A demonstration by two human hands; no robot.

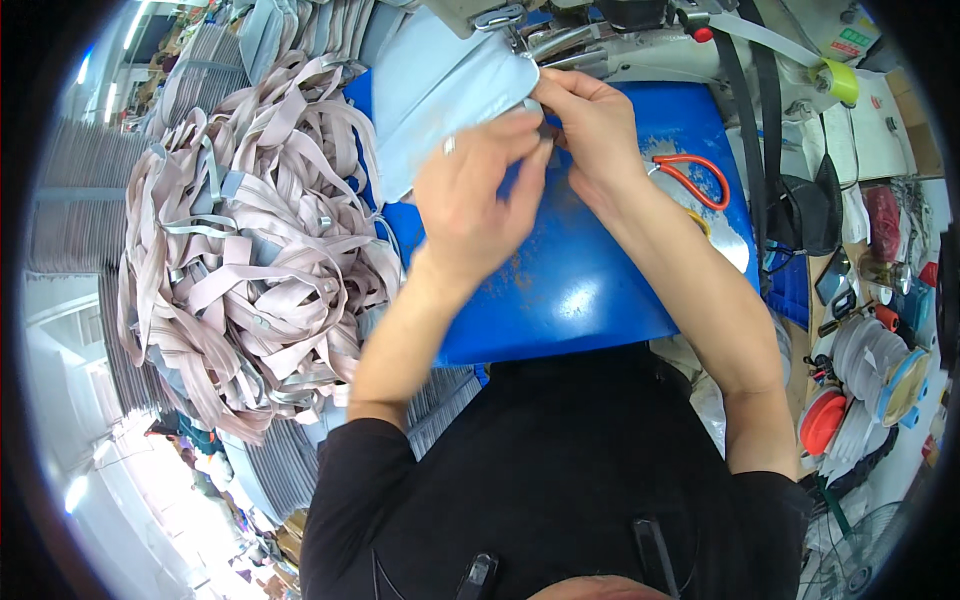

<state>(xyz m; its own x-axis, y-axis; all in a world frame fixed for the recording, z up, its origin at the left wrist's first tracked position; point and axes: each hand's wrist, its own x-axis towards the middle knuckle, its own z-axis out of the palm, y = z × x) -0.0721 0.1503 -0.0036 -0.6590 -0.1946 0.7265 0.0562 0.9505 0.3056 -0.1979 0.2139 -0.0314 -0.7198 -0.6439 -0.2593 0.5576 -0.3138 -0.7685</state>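
Observation:
A light blue fabric panel [440, 95] lies across the far left of the blue work surface [570, 290], under the metal parts of a sewing machine [640, 65]. At the panel's right corner, my right hand [602, 130] is closed, pinching the fabric edge between thumb and finger. My left hand [475, 195], smeared by motion and wearing a ring, is just beside it with fingers drawn together. A small dark grey piece [545, 130] shows between the two hands; what my left fingertips grip is too blurred to name.
Left of the work surface rises a tangled heap of pale pink zipper tapes [270, 270]. Stacks of folded grey fabric [75, 210] stand beyond it. Red-handled scissors [690, 158] lie right of my right hand. Black straps [735, 110] hang near a yellow-green tape roll [838, 82].

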